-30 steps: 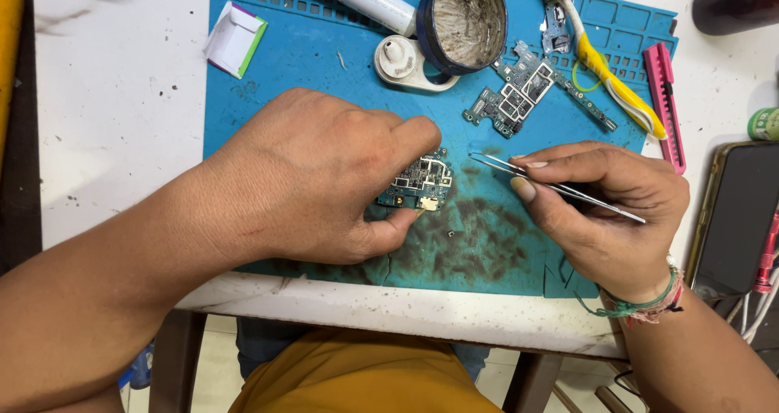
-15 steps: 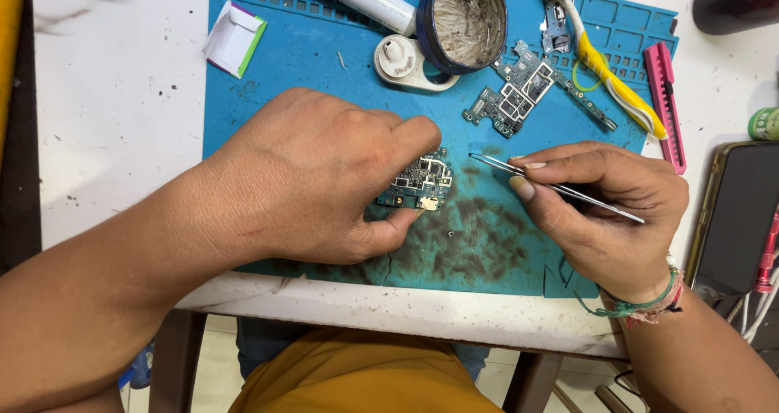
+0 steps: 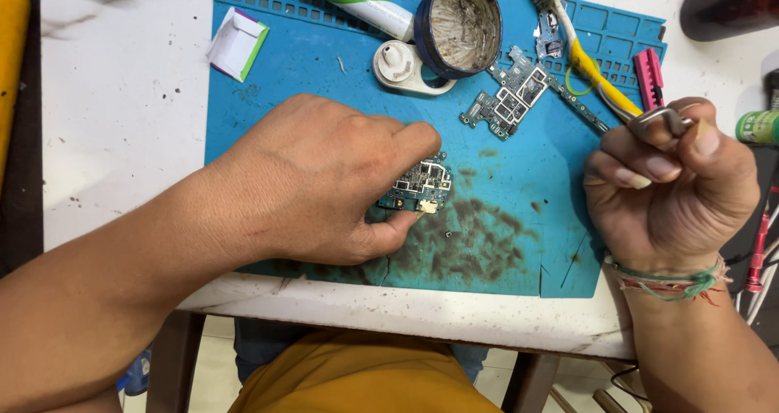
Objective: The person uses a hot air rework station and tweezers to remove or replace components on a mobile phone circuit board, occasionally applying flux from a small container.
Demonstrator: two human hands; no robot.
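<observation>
The left hand (image 3: 324, 182) is pinning a small circuit board (image 3: 420, 184) flat at the centre of the blue work mat (image 3: 268, 80), fingers closed on its left edge. A second, larger board (image 3: 510, 95) is lying up and right of it. The right hand (image 3: 669, 186) is hovering off the mat's right edge, fingers pinched shut on metal tweezers (image 3: 659, 119). Judged step: component work on the pinned board; the tweezers' next approach is calling for a fine aim. Open mat is lying between the hands; the bench (image 3: 122, 137) edge is running just below.
</observation>
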